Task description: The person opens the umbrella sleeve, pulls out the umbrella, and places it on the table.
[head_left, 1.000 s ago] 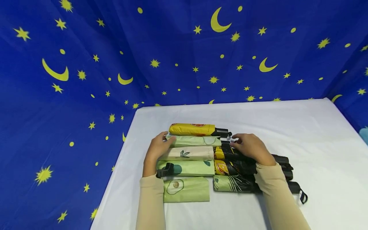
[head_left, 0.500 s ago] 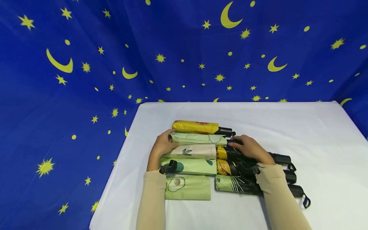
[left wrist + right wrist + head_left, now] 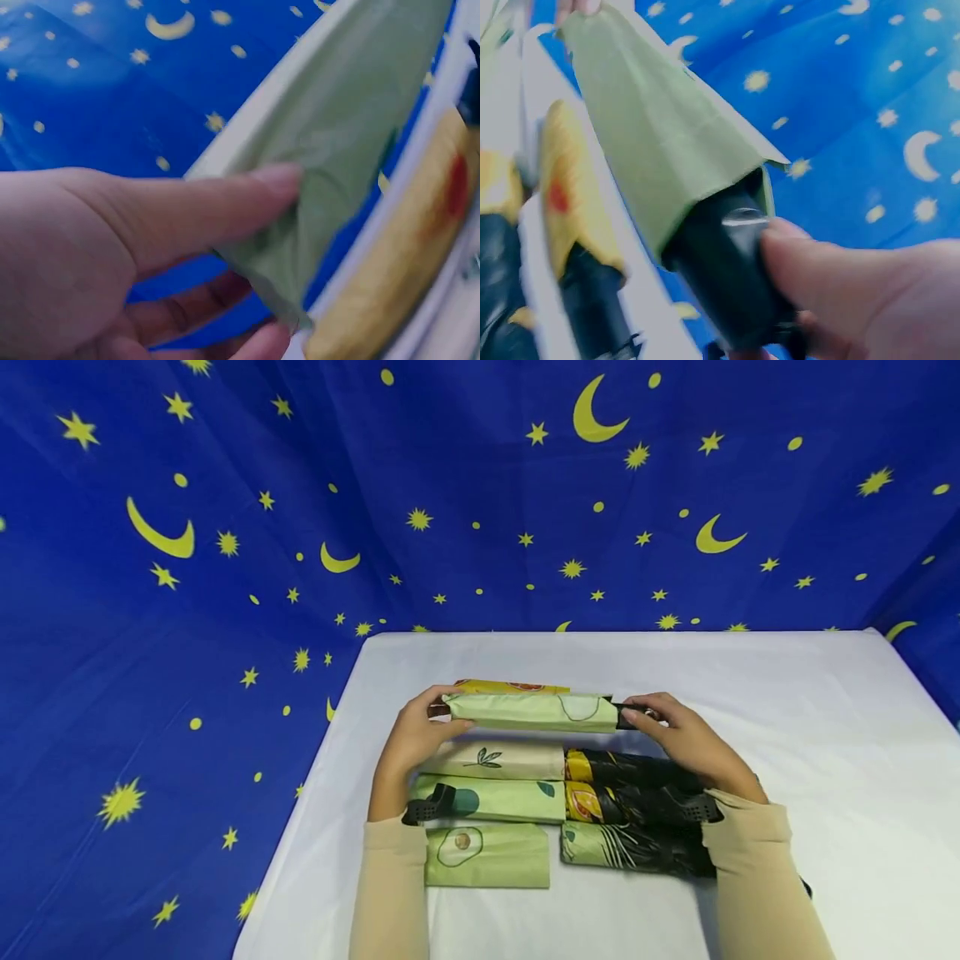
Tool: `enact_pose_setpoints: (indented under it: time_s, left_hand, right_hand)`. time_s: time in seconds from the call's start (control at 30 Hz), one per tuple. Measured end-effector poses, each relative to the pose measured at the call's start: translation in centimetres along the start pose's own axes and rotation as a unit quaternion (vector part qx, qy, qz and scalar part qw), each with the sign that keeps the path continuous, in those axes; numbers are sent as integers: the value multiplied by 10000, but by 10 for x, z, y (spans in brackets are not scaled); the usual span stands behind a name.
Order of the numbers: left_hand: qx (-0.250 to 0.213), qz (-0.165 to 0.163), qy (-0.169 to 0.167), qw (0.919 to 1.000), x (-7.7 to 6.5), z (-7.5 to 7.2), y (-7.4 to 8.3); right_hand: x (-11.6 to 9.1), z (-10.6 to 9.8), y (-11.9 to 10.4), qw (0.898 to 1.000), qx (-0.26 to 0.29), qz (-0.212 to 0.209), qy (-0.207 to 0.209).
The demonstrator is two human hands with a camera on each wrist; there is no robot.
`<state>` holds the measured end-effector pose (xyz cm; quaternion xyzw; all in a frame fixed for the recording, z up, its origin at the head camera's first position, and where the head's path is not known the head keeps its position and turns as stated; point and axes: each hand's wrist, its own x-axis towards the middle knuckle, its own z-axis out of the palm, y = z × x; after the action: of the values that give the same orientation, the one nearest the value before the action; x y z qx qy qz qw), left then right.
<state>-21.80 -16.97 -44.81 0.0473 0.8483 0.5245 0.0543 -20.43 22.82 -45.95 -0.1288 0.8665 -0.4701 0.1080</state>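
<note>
A folded umbrella [image 3: 532, 712] in a light green sleeve with an avocado outline is held up level over the white table, in front of a yellow umbrella [image 3: 510, 686]. My left hand [image 3: 416, 731] pinches the left end of the sleeve, thumb in front. In the left wrist view the sleeve's end [image 3: 300, 247] looks soft and creased under the thumb. My right hand [image 3: 690, 735] grips the black handle [image 3: 724, 270], which sticks out of the sleeve's open mouth in the right wrist view. The yellow umbrella's handle is hidden behind the held one in the head view.
Nearer on the table [image 3: 840, 718] lie a cream sleeve [image 3: 517, 760], a green sleeve [image 3: 506, 800] and a flat avocado-print sleeve [image 3: 502, 860]. Folded umbrellas with black parts, including a green-and-black one [image 3: 622, 847], lie to their right, partly under my right forearm. A blue star-print cloth [image 3: 480, 485] hangs behind.
Both hands have raised the green-sleeved umbrella off the table, from its spot between the yellow umbrella and the cream sleeve. My right hand has shifted right and now grips its handle.
</note>
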Motion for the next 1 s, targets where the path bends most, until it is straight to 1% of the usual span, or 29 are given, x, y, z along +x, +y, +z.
enact_pose_setpoints:
  time_s: [0.07,0.1,0.13,0.17,0.23,0.3,0.33,0.37,0.43,0.5,0.53,0.6,0.63,0.7,0.83,1.0]
  left_hand:
    - [-633,256,-103,9976,-4,-3,8]
    - [-1014,436,-154,9938,-7,-4,11]
    - [-1454,627,-219,9871,-9,-5,15]
    - [-1868,838,-291,9784,-11,-7,18]
    - [-2503,1288,-422,9586,-15,-9,25]
    - [-2860,1702,-473,9418,-18,-10,30]
    - [-2979,1858,-485,9351,-19,-11,33]
    - [-3052,1971,-486,9304,-21,-11,35]
    - [-3140,2127,-456,9242,-24,-12,39]
    - [-3238,2186,-407,9196,-28,-12,42]
    - [-3280,2196,-389,9180,-29,-12,44]
    - [-3333,2217,-346,9157,-31,-12,47]
    - [-3346,2220,-315,9153,-32,-12,48]
    - [-3329,2211,-228,9164,-32,-11,49]
    - [-3285,2115,-145,9204,-30,-10,49]
    - [-3288,1991,-133,9231,-28,-7,47]
  right_hand:
    - [-6,-5,-10,9985,517,-118,138]
    - [-8,-7,-15,9963,798,-212,218]
    - [-10,-8,-20,9933,1057,-346,325]
    - [-12,-9,-25,9892,1306,-491,448]
    - [-17,-9,-35,9774,1801,-795,774]
    - [-21,-8,-45,9619,2233,-1088,1140]
    - [-24,-7,-49,9539,2404,-1240,1301]
    - [-26,-6,-53,9458,2556,-1382,1448]
    - [-29,-5,-61,9321,2751,-1664,1669]
    - [-32,-3,-66,9235,2800,-1884,1822]
    - [-33,-3,-68,9210,2795,-1949,1888]
    - [-34,-2,-71,9180,2760,-2027,2002]
    - [-35,-2,-72,9183,2707,-2025,2059]
    - [-36,-2,-73,9156,2704,-2069,2138]
    - [-34,1,-72,9068,2831,-2112,2302]
    - [-31,3,-70,8894,3207,-2230,2373]
